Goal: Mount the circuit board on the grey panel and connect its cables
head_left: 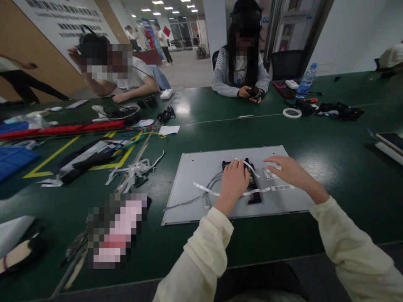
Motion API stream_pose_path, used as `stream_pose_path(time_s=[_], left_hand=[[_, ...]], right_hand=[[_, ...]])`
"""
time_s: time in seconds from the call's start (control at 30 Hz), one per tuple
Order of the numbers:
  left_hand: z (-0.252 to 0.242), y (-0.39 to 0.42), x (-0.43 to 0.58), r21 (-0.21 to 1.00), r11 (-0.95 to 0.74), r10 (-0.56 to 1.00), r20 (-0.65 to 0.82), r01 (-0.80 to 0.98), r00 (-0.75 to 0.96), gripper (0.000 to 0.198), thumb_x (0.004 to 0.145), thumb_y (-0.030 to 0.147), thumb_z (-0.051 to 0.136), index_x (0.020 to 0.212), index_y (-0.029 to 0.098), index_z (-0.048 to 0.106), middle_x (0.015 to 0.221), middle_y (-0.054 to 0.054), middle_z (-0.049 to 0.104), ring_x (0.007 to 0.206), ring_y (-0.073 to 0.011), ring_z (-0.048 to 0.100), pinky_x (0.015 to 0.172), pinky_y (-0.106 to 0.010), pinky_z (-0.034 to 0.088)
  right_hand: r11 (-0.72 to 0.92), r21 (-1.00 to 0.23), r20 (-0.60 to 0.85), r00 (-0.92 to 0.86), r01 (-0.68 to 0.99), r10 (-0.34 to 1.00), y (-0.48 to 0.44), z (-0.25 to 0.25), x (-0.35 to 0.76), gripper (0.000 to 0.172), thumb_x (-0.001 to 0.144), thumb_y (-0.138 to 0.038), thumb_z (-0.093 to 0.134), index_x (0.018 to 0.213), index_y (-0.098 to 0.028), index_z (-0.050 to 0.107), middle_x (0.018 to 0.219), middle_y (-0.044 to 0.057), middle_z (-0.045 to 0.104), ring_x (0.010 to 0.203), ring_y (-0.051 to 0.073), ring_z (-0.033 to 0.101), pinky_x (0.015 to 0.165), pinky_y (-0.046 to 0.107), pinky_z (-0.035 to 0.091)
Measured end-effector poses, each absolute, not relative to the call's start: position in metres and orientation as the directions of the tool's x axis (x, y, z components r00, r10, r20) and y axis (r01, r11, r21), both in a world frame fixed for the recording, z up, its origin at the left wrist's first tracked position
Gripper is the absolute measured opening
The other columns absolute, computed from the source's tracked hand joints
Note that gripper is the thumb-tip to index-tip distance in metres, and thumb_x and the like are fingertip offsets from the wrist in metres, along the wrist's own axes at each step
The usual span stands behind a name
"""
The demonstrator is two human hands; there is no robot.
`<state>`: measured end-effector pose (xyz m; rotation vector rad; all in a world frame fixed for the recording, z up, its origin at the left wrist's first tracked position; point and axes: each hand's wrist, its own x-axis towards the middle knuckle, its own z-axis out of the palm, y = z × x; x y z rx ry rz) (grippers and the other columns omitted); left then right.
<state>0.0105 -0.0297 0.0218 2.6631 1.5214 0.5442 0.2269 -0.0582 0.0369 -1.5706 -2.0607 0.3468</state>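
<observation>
A grey flat panel (195,167) lies on the green table in front of me. A black circuit part (254,197) sits near its middle, with white ribbon cables (201,187) and grey wires running off to the left. My left hand (233,181) rests on the black part, fingers curled down over it and a white strip. My right hand (288,170) lies flat on the panel just to the right, fingers stretched out beside a small label (270,173).
Loose cables, white strips and a red bar (63,129) clutter the table's left side. A tape roll (291,113), water bottle (306,80) and black gear lie at the back right. Two people sit across the table; the one opposite holds a dark device.
</observation>
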Motion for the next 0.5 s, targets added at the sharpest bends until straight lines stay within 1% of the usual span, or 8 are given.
stream_pose_path(time_s=[0.13,0.2,0.27,0.37,0.5], left_hand=[[0.022,-0.030,0.010,0.188,-0.522,0.838,0.294,0.832,0.460,0.035,0.095,0.028,0.033,0.122,0.013,0.047,0.130,-0.015,0.053,0.124,-0.0238,0.047,0.102,-0.039,0.036],[0.021,-0.030,0.009,0.183,-0.520,0.839,0.294,0.834,0.458,0.037,0.095,0.029,0.032,0.125,0.012,0.046,0.132,-0.015,0.051,0.124,-0.0241,0.047,0.102,-0.039,0.036],[0.020,-0.030,0.009,0.180,-0.517,0.840,0.297,0.837,0.455,0.039,0.095,0.029,0.031,0.128,0.011,0.044,0.135,-0.016,0.049,0.125,-0.0244,0.046,0.102,-0.039,0.036],[0.019,-0.030,0.009,0.180,-0.507,0.845,0.298,0.843,0.444,0.041,0.095,0.030,0.031,0.131,0.011,0.042,0.139,-0.015,0.046,0.125,-0.0247,0.046,0.102,-0.039,0.036],[0.018,-0.030,0.010,0.181,-0.483,0.858,0.293,0.857,0.422,0.043,0.095,0.030,0.033,0.132,0.011,0.040,0.142,-0.017,0.042,0.125,-0.0254,0.047,0.103,-0.040,0.035]], right_hand=[[0.238,-0.668,0.241,-0.098,0.705,0.966,-0.037,0.028,0.199,0.027,0.087,-0.033,0.051,0.104,-0.023,0.070,0.103,0.008,0.069,0.092,0.022,0.065,0.082,0.040,0.053],[0.218,-0.718,0.245,-0.053,0.661,0.968,-0.032,0.017,0.188,0.024,0.086,-0.032,0.052,0.098,-0.022,0.070,0.097,0.008,0.069,0.086,0.020,0.065,0.079,0.038,0.053],[0.220,-0.724,0.275,-0.020,0.654,0.961,-0.031,0.006,0.181,0.020,0.084,-0.030,0.054,0.094,-0.020,0.069,0.093,0.007,0.068,0.081,0.019,0.064,0.077,0.037,0.053],[0.255,-0.700,0.331,-0.013,0.667,0.943,-0.034,-0.003,0.175,0.016,0.082,-0.028,0.058,0.091,-0.020,0.067,0.090,0.007,0.065,0.077,0.018,0.063,0.076,0.036,0.052],[0.233,-0.704,0.328,0.016,0.671,0.945,-0.036,-0.005,0.172,0.015,0.082,-0.031,0.058,0.089,-0.020,0.066,0.091,0.007,0.063,0.077,0.018,0.061,0.076,0.037,0.051]])
